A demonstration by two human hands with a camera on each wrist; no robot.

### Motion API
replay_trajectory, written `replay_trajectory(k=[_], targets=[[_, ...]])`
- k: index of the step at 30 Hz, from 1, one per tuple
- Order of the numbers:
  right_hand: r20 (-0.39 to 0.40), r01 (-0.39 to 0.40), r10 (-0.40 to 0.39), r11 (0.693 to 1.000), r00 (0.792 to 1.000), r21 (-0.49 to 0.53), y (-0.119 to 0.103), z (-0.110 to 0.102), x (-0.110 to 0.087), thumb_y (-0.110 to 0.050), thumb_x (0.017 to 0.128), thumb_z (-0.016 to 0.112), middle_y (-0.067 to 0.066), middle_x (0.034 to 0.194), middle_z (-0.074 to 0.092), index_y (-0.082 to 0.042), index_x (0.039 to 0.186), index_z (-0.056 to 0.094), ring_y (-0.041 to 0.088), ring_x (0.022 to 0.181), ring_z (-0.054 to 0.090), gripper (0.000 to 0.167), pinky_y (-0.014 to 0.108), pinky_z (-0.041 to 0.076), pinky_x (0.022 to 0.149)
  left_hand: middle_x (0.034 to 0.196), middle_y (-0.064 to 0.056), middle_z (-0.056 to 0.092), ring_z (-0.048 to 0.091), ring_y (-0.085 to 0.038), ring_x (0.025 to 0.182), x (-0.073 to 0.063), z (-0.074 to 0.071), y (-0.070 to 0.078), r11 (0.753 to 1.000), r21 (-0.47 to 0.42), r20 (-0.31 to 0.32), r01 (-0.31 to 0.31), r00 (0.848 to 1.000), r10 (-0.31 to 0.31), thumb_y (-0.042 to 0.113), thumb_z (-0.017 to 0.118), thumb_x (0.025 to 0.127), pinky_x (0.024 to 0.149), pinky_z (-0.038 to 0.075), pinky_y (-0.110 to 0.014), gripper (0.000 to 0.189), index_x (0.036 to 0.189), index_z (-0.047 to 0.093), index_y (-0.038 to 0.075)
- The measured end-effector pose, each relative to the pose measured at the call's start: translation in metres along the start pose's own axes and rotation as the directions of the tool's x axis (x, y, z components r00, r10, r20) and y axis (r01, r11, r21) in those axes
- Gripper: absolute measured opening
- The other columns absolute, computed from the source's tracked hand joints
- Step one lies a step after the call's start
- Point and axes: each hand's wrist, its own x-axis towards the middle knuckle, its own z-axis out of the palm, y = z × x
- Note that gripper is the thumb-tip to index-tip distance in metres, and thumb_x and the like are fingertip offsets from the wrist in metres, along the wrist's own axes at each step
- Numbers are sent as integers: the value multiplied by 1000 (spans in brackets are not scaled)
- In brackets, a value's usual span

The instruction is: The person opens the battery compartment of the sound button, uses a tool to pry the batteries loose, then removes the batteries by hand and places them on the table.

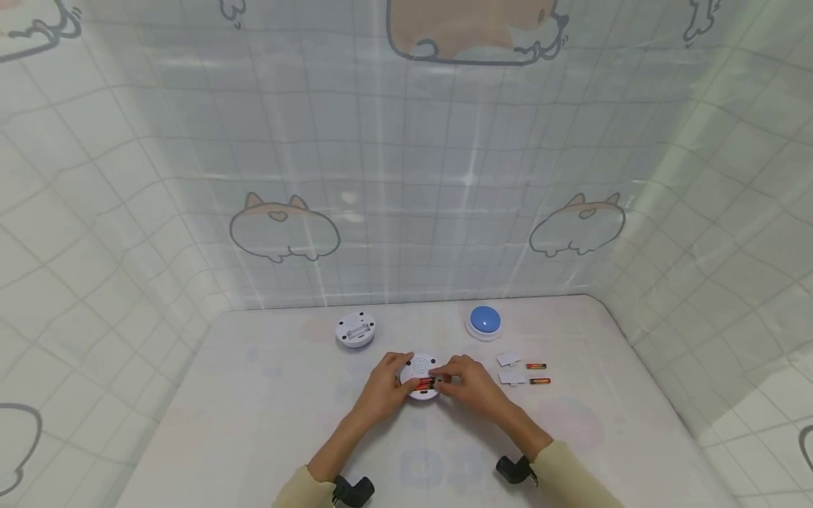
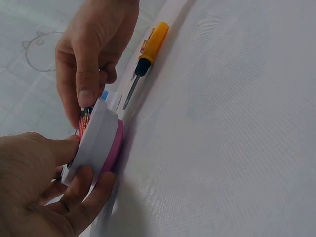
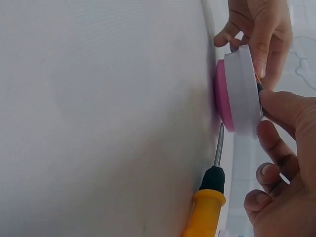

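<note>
A round white push-button device [image 1: 419,367] lies upside down at the table's middle, its pink dome [image 3: 223,94] facing the tabletop. My left hand [image 1: 383,388] grips it from the left, thumb near the battery slot and fingers round the rim in the left wrist view. Red-and-black batteries [image 1: 423,384] show in the slot. From the other side my right hand [image 1: 475,384] pinches a battery's end at the slot, fingertips partly hiding it. A screwdriver [image 2: 152,47] with a yellow handle lies beside the device in both wrist views.
Behind the left hand sits another upturned white button device [image 1: 356,330] with an open battery slot. A blue-domed button [image 1: 485,321] stands at the back right. Two white covers [image 1: 511,378] and two loose batteries [image 1: 536,366] lie to the right. Patterned curtains surround the table.
</note>
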Motion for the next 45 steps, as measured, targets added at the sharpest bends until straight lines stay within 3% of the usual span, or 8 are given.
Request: replay_trajectory(k=[17,24,31,38,45], targets=[[-24,-24,25,1000,999,11,-1,3,0,-21,92,73,-19,84,60,-24,105,79,9,87,52,14,28,45,76,133,-9,57,53,-14,88,-1,0,6,1000,13,-3,1,1000,-1,24,74,93,70,45,-22,55,142,56,8],[-94,-31,28,999,995,-32,0,0,-6,-22,92,73,-20,86,60,-24,104,79,7,88,54,13,28,48,78,136,-9,55,52,-11,83,0,2,5,999,18,5,26,1000,-26,29,73,94,68,46,-20,56,144,55,9],[-137,-110,110,994,984,2,3,-18,-22,-23,94,72,-19,82,57,-29,105,77,13,85,54,14,26,45,72,137,-7,55,53,-14,93,-1,3,5,999,21,2,50,999,-50,30,73,94,72,46,-22,57,144,55,11],[-163,-203,205,979,965,31,16,-35,-43,-23,92,75,-21,86,60,-35,99,76,10,88,54,14,25,49,77,138,-6,54,52,-15,102,-2,3,6,997,32,1,69,998,-69,31,73,94,80,47,-27,57,145,55,13],[-174,-257,258,966,950,32,34,-52,-69,-20,92,75,-16,86,62,-31,98,78,12,81,53,13,23,47,66,138,-6,55,52,-14,100,-1,5,4,997,46,-1,59,998,-59,30,73,94,78,46,-26,57,144,55,12]])
